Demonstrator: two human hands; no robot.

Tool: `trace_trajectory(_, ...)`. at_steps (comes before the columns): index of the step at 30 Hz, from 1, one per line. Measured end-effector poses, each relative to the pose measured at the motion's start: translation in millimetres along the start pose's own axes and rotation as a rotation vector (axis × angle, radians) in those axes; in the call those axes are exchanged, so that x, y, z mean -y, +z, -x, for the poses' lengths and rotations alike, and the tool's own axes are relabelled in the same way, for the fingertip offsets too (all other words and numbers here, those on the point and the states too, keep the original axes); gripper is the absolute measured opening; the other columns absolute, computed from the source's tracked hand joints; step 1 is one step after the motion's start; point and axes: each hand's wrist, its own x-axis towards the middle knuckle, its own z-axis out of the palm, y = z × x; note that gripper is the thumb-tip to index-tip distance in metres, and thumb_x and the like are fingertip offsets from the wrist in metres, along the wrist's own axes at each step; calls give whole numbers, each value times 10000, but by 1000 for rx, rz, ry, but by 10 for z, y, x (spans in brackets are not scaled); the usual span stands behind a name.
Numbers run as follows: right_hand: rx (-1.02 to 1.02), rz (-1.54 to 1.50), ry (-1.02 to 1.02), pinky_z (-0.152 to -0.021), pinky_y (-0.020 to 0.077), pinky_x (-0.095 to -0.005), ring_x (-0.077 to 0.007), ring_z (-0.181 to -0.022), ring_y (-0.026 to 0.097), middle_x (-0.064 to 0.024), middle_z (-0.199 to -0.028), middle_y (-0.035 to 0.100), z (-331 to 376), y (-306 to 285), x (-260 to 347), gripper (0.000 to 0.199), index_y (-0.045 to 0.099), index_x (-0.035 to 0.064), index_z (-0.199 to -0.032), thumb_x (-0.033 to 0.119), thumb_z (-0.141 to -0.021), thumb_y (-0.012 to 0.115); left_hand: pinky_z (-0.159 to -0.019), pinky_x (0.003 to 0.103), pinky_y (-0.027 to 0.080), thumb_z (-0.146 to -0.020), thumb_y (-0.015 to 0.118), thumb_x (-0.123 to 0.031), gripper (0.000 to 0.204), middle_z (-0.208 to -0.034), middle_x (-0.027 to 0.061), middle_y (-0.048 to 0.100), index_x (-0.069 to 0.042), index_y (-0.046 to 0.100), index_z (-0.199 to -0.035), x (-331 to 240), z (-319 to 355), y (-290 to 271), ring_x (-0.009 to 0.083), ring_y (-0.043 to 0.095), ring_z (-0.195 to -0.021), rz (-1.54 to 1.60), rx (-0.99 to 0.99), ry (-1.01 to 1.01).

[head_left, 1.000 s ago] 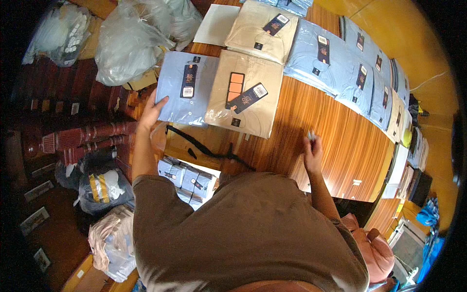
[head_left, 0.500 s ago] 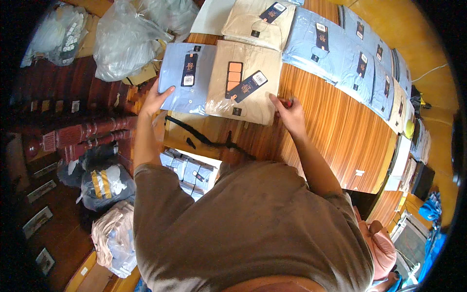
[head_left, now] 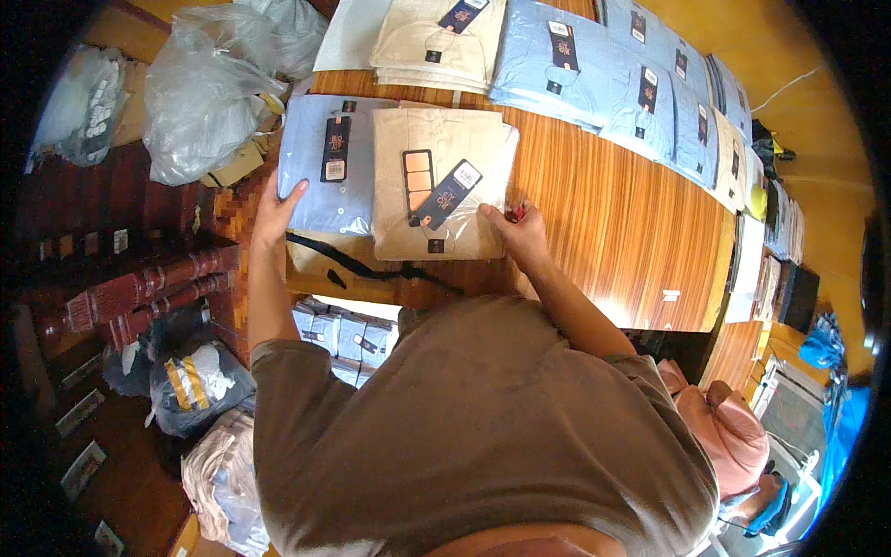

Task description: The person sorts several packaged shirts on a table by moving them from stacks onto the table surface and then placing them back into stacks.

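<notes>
My left hand (head_left: 277, 212) is closed on the left edge of a light blue folded shirt (head_left: 316, 200) in clear plastic, its thumb on top. Partly over that pack's right side lies a beige folded shirt (head_left: 394, 190) in clear plastic, with a dark hang tag and an orange-windowed label. My right hand (head_left: 524, 234) grips the beige pack's right edge, thumb on top. A small red item (head_left: 519, 213) shows among the right fingers, too small to name. Further pack edges show under the beige one; how many is hidden.
Rows of bagged blue shirts (head_left: 580, 97) and a beige bagged shirt (head_left: 408, 46) lie along the far side of the wood-grain table (head_left: 613, 232). Clear plastic bags (head_left: 200, 102) sit at far left. Below the near edge, more bagged shirts (head_left: 348, 334) show.
Both hands and the held packs have come nearer to me, leaving a strip of table before the far beige shirt. More layered edges show at the beige pack's right. The whole view has shifted.
</notes>
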Motion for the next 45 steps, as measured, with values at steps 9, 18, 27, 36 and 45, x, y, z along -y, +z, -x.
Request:
trace_trajectory(9, -70, -51, 51, -662, 515, -332, -146, -759, 602, -69, -832, 657, 92, -257, -229, 534, 621, -33, -991, 423, -851, 860, -1238, 579, 228, -752, 832, -529, 1127, -1622, 286, 338, -14, 305, -1605, -580, 692, 763, 492, 294, -1501, -751, 93, 748)
trace_trajectory(18, 13, -149, -45, -767, 560, -343, -191, -866, 683, -129, -987, 723, 93, -191, 274, 514, 609, -60, -1117, 284, -839, 872, -1240, 548, 257, -578, 978, -388, 1329, -1611, 313, 328, -24, 240, -1622, -452, 793, 1788, 497, 314, -1492, -459, 98, 679)
trace_trajectory(27, -5, -317, -13, -721, 543, -302, -141, -841, 652, -88, -974, 704, 161, -171, 127, 392, 596, -28, -1109, 213, -904, 826, -1207, 701, 149, -856, 687, -700, 1069, -1663, 341, 184, -75, 293, -1628, -63, 579, 928, 570, 187, -1517, -1071, -293, 413)
trace_trajectory(36, -192, -58, -224, -565, 412, -250, -63, -667, 498, 33, -759, 551, -80, -30, -207, 246, 561, 33, -956, 192, -970, 748, -1226, 682, 34, -797, 768, -605, 1088, -1692, 289, 162, -99, 295, -1636, -247, 824, 1296, 493, 89, -1572, -839, -160, 561)
trace_trajectory(45, -132, -170, -154, -599, 480, -364, -154, -689, 554, -44, -766, 618, -113, -87, -167, 293, 593, -17, -1014, 188, -924, 782, -1212, 723, 59, -590, 937, -505, 1309, -1670, 106, 347, -126, 259, -1643, -500, 660, 1503, 433, 110, -1588, -861, 130, 616)
